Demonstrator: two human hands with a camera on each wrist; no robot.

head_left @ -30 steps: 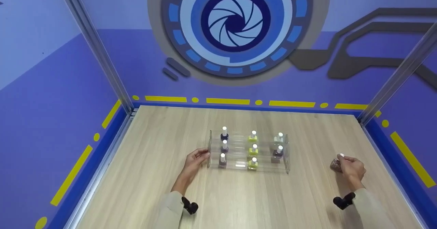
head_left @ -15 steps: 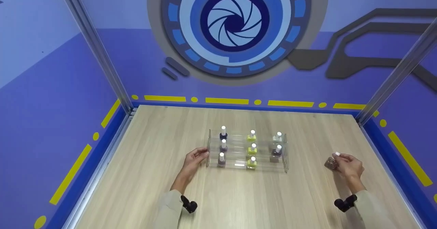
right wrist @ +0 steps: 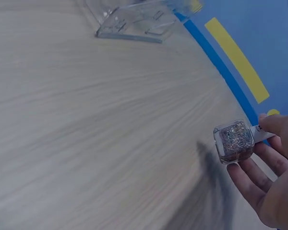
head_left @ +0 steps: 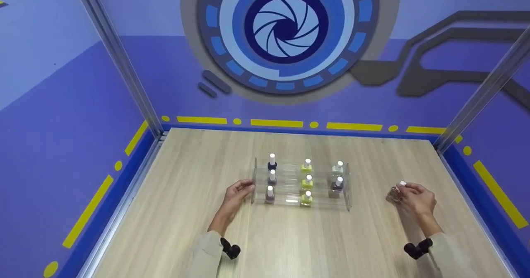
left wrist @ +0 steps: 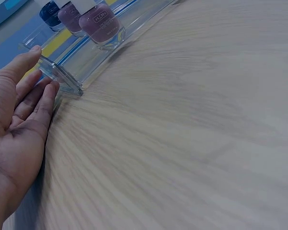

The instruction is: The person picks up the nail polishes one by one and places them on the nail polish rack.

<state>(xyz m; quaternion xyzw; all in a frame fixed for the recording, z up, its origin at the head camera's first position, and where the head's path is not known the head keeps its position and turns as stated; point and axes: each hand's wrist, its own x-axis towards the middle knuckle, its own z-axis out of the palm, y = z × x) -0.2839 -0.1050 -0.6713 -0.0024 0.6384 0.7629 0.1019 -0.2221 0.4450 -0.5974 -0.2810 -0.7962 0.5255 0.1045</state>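
A clear tiered display rack [head_left: 285, 203] stands on the table, bearing nail polish bottles with white caps. Its left column holds a dark bottle [head_left: 272, 165] and two mauve ones [left wrist: 102, 24]. Three yellow bottles [head_left: 307, 199] form the middle column. On the right are a pale bottle [head_left: 338, 168] and a dark purple one [head_left: 337, 185]. My left hand [head_left: 235, 195] touches the rack's left side panel [left wrist: 62, 76] with thumb and fingertips, fingers loosely extended. My right hand [head_left: 420, 199] pinches the white cap of a glitter nail polish bottle [right wrist: 234, 141], tilted above the table right of the rack.
The wooden table [head_left: 174, 228] ends at a blue and purple back wall [head_left: 149, 71] with yellow dashes. Metal posts [head_left: 120, 62] stand at both back corners. Black wrist cameras [head_left: 230, 249] sit on both sleeves.
My right hand has moved left toward the rack, carrying the glitter nail polish bottle. My left hand and the rack have stayed in place.
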